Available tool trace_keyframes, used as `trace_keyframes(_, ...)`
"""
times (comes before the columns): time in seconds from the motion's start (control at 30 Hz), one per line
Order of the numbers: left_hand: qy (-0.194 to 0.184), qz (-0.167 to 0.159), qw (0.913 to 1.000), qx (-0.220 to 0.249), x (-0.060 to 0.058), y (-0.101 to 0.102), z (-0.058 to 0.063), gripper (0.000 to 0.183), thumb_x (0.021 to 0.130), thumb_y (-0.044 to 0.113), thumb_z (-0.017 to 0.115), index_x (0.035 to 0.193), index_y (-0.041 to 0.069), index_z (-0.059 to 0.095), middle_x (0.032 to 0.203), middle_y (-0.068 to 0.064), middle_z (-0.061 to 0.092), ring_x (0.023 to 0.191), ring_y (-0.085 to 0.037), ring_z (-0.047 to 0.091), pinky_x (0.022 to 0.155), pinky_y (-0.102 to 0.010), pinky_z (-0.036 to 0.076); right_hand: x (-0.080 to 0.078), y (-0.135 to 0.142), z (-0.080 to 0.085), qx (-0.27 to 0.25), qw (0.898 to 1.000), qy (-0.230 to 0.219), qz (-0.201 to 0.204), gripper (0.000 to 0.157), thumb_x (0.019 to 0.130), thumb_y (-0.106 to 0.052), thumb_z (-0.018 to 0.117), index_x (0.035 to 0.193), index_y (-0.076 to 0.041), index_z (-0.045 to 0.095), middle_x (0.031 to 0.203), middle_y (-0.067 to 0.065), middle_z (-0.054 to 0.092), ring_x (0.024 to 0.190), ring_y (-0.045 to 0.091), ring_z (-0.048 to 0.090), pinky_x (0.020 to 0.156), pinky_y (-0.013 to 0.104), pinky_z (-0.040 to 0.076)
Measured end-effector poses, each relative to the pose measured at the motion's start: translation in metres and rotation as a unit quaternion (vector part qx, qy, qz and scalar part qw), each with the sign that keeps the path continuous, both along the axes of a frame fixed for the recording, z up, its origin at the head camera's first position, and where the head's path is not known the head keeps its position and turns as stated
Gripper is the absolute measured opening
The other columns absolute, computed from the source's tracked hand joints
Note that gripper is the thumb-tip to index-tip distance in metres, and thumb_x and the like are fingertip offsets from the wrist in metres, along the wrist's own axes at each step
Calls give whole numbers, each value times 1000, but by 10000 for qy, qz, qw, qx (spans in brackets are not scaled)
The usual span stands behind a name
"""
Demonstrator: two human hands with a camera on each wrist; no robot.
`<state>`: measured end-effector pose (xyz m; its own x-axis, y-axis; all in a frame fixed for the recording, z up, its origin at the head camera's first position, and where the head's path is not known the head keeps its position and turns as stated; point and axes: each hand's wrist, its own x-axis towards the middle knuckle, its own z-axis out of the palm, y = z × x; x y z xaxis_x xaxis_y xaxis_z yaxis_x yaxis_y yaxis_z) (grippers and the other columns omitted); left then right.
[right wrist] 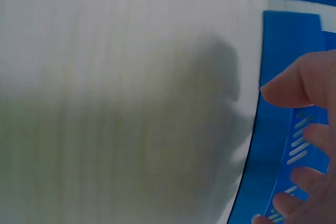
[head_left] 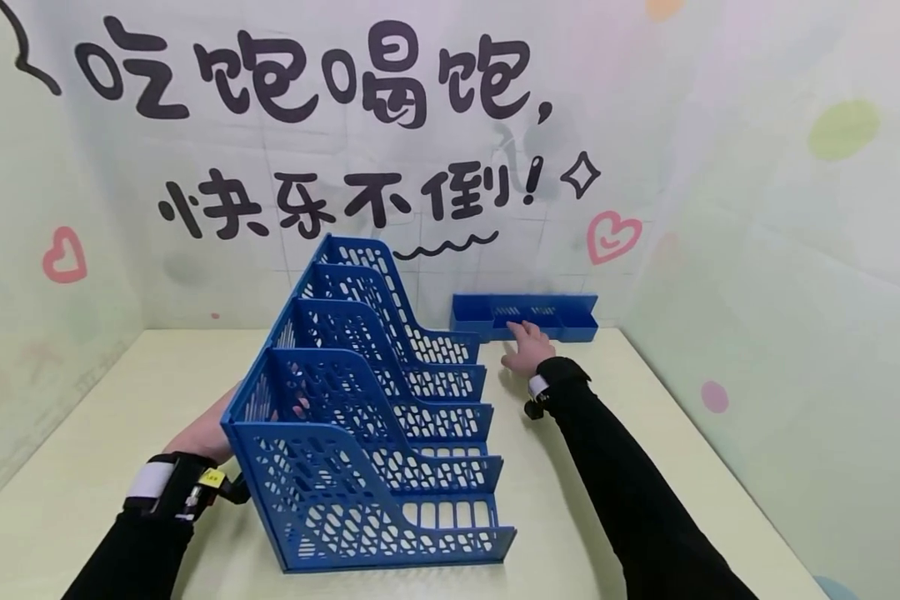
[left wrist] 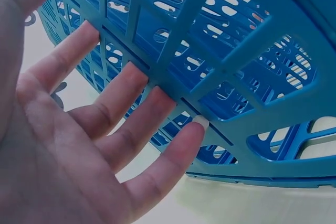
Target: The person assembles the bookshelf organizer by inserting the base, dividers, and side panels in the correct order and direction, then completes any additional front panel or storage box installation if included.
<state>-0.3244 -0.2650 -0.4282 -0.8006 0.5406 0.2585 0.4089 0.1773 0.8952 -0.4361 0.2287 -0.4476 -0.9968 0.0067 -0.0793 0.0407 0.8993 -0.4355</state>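
A blue slotted file rack (head_left: pixel 330 367) with several upright dividers stands on the table, its low ends facing right. My left hand (head_left: pixel 206 429) is at its left side, partly hidden behind it. In the left wrist view, the extended fingertips (left wrist: pixel 137 73) touch the rack's lattice back. Farther off, against the back wall, sits a long, shallow blue compartment tray (head_left: pixel 472 315). At its front edge my right hand (head_left: pixel 530 350) reaches over with spread fingers. In the right wrist view the thumb (right wrist: pixel 286 90) lies over the tray's side; whether it touches cannot be told.
The pale table (head_left: pixel 562 508) meets a printed cloth wall (head_left: pixel 360 275) at the back, with more cloth on both sides. The tall rack takes up the middle of the table and blocks sight of what lies behind it.
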Motion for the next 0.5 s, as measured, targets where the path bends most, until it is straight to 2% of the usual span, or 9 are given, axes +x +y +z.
trace_keyframes(0.07,-243,280,9987,-358,3,0,0,82,115,23,58,179,23,5,178,-24,30,150,-35,46,119,-82,35,-7,1,-4,235,9997,-33,-104,82,107,-29,66,177,-21,23,185,20,8,170,50,7,136,70,15)
trace_keyframes(0.1,-346,325,9979,-447,4,-1,0,82,115,23,57,179,20,6,179,-27,26,151,-31,44,118,-87,31,-10,4,-7,329,9993,-40,-178,82,107,-30,65,177,-24,24,186,19,9,171,50,6,136,71,14)
trace_keyframes(0.2,-463,322,9972,-491,3,4,1,82,115,23,56,178,15,6,180,-29,22,154,-40,38,119,-88,26,-11,14,-7,397,9986,11,-356,74,108,-32,63,174,-24,32,182,21,19,169,51,12,134,73,14)
trace_keyframes(0.33,-372,255,9975,-542,-1,11,7,78,116,24,55,178,15,8,179,-27,24,150,-44,38,120,-88,26,-2,39,0,220,9981,158,-555,54,112,-36,53,161,-14,48,166,29,36,157,53,35,129,69,29)
trace_keyframes(0.47,-164,97,9987,-480,-8,12,8,74,116,22,55,178,23,15,178,-20,32,141,-16,46,122,-84,29,19,68,6,83,9984,322,-463,51,115,-37,39,144,1,57,151,35,45,140,51,49,119,64,43)
trace_keyframes(0.5,-127,38,9989,-445,-10,12,9,75,115,21,56,178,25,15,178,-20,32,141,-12,47,121,-85,29,26,74,6,105,9984,407,-383,49,115,-34,38,139,2,59,146,35,46,136,50,51,116,62,46)
